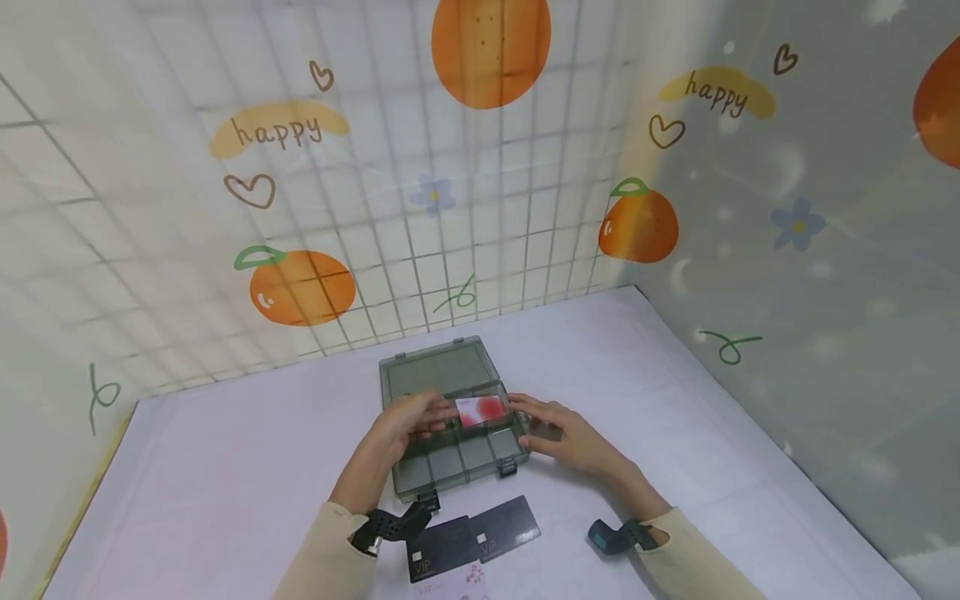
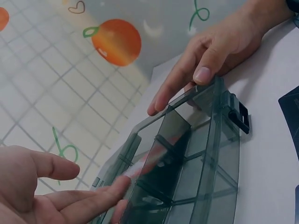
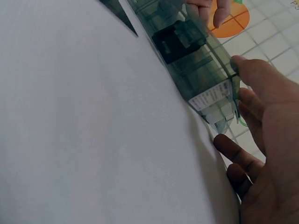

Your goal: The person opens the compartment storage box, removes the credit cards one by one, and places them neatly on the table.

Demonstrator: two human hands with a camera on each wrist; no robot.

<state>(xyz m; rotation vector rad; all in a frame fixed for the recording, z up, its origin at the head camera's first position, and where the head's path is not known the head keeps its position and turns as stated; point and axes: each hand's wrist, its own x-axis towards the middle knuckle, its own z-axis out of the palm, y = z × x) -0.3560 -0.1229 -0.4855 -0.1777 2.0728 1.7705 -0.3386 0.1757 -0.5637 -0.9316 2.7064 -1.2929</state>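
A translucent grey-green divided plastic box [image 1: 447, 472] lies on the table with its lid [image 1: 442, 371] folded back. A white and red card [image 1: 480, 411] lies across the rear compartments. Beside the card's left edge is my left hand [image 1: 411, 419]; in the left wrist view its fingers [image 2: 96, 204] stretch over the box, the thumb apart. At the box's right end is my right hand [image 1: 570, 435]. Its thumb [image 3: 257, 74] touches the rim near the front corner, and the other fingers extend along the outer side and rim. Part of the card is hidden behind a divider in the left wrist view.
Two black VIP cards [image 1: 442, 550] [image 1: 504, 529] lie in front of the box, overlapping slightly. A pale pink card [image 1: 453, 583] is nearer, cut off by the frame. Black latches [image 1: 507, 468] stick out from the box's front. Printed curtains [image 1: 480, 208] enclose the white table [image 1: 247, 467].
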